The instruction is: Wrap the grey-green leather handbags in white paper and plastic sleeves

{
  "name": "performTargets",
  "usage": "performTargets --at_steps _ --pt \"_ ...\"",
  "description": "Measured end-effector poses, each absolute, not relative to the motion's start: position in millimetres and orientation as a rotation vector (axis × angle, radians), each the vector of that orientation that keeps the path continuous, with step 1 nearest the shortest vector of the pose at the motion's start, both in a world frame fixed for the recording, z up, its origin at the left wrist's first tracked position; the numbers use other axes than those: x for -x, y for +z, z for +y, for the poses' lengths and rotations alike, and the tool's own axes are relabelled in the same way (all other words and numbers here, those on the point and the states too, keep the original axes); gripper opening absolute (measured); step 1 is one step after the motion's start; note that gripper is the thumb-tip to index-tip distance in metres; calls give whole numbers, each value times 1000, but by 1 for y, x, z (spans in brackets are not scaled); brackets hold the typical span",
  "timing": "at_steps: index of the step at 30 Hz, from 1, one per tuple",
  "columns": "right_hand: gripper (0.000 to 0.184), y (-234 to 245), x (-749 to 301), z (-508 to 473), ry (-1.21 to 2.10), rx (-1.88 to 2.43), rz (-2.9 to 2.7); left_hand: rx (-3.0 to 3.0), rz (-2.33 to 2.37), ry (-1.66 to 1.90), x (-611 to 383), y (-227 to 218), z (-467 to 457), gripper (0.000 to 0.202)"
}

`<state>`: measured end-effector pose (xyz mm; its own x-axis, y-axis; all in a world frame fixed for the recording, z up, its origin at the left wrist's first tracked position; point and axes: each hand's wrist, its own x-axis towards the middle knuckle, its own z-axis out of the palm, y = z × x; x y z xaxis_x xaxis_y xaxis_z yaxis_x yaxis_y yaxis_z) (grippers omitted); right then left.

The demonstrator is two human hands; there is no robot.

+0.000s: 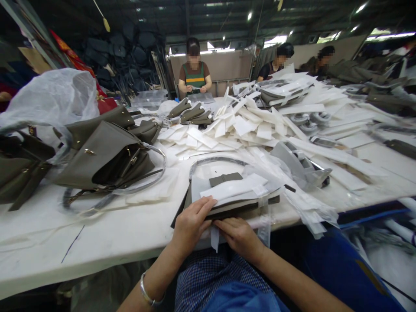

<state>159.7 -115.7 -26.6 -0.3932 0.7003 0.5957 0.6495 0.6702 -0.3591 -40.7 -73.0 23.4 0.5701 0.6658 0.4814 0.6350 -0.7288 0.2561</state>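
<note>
A dark olive handbag (224,212) lies flat at the table's near edge, its plastic-wrapped handle (217,160) arching away from me. White padding sheets (235,189) and a small olive strap piece (225,179) rest on top of it. My left hand (191,221) grips the near left edge of the bag, fingers on the upper side. Against the same edge, my right hand (238,236) is closed with its fingertips pinching from below. Between the hands a narrow white strip (215,238) hangs down. Clear plastic (264,225) dangles at the bag's right side.
More olive handbags (107,160) stand on the left of the white table (39,242). A big heap of white padding pieces (253,121) fills the middle and right. Grey wrapped parts (292,160) lie to the right. Across the table a person (195,73) works; others sit farther right.
</note>
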Motion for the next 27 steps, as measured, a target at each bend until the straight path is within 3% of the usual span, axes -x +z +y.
performTargets --at_steps 9,14,27 --pt "25 -17 -159 -133 39 839 -2081 -2720 1133 814 41 8 -76 59" --pt "32 -20 -165 -139 46 768 -2102 -2727 1143 848 40 4 -80 69" --pt "41 -20 -173 -148 109 701 -2158 -2641 1118 753 38 12 -89 67"
